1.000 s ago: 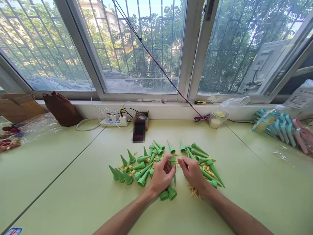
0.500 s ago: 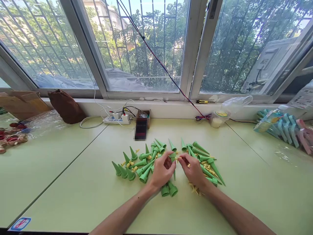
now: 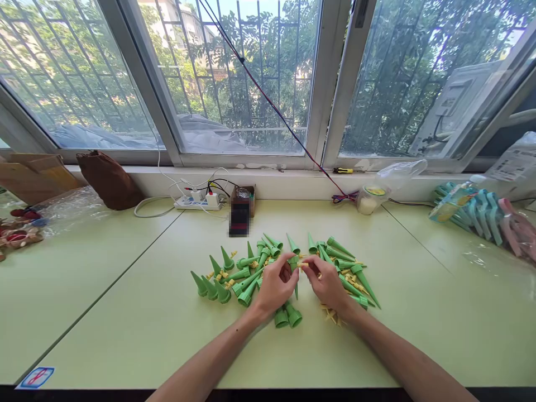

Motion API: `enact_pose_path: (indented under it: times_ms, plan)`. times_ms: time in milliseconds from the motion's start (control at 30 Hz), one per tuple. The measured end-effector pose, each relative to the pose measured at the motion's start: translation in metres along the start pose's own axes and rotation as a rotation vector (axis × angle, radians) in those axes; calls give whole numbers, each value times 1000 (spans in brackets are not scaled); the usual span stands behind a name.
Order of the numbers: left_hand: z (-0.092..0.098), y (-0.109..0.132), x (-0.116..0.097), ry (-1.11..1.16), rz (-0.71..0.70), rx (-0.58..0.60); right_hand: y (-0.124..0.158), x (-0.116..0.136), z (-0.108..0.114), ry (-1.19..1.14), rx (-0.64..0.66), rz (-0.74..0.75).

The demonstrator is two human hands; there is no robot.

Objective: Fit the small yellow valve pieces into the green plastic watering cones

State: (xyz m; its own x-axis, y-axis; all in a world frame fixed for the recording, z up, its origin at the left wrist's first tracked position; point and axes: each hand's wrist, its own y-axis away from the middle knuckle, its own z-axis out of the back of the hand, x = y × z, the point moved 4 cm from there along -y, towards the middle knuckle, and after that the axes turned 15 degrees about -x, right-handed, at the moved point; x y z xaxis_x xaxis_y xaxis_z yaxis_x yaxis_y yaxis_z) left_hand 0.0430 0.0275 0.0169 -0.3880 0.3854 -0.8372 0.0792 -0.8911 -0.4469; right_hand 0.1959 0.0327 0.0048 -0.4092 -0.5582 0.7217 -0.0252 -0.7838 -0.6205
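Note:
My left hand (image 3: 277, 283) pinches a green plastic spike (image 3: 293, 261) by its wide capped end, with the pointed end hanging down. Close beside it, my right hand (image 3: 325, 282) grips a small yellow plastic piece (image 3: 303, 264) between thumb and fingertips, right at the spike's wide end. Whether the two parts touch, I cannot tell. Several green spikes (image 3: 251, 279) lie to the left of my hands, some standing on their wide ends. More spikes (image 3: 368, 285) lie on the right among yellow pieces (image 3: 352, 283). Two spikes (image 3: 295, 317) rest below my left hand, and loose yellow pieces (image 3: 331, 316) sit under my right wrist.
A power strip (image 3: 196, 204) with cables and a small box (image 3: 243, 196) stand at the table's back. A cup in a plastic bag (image 3: 369, 201) is at back right, with blue and pink plastic items (image 3: 486, 209) beyond. A brown bag (image 3: 106, 181) stands left.
The yellow piece in my right hand is now nearer the spike's wide end. My left hand keeps its hold on the spike. The whole view has shifted slightly.

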Motion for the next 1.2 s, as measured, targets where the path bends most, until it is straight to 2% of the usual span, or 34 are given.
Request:
enact_pose_path:
  times_ms: [200,367,533,800,933,1067,1200]
  plan:
    - [-2,1,-3,-2,-26,36,-2,-6,1,82,-8,14]
    - [-2,1,-4,-24,-44,26,0,-5,1,26,-4,-49]
    - [-1,1,-1,-32,-38,14,0,1,2,-46,-12,-28]
    - [-4,3,0,-13,-63,45,-1,-12,1,57,12,-45]
    - [-4,2,1,-28,-55,27,1,-8,1,3,0,-88]
    - [-1,-1,2,-49,-50,-2,2,-3,1,-30,-17,-67]
    - [-2,1,0,-33,-55,13,1,-7,0,19,2,-63]
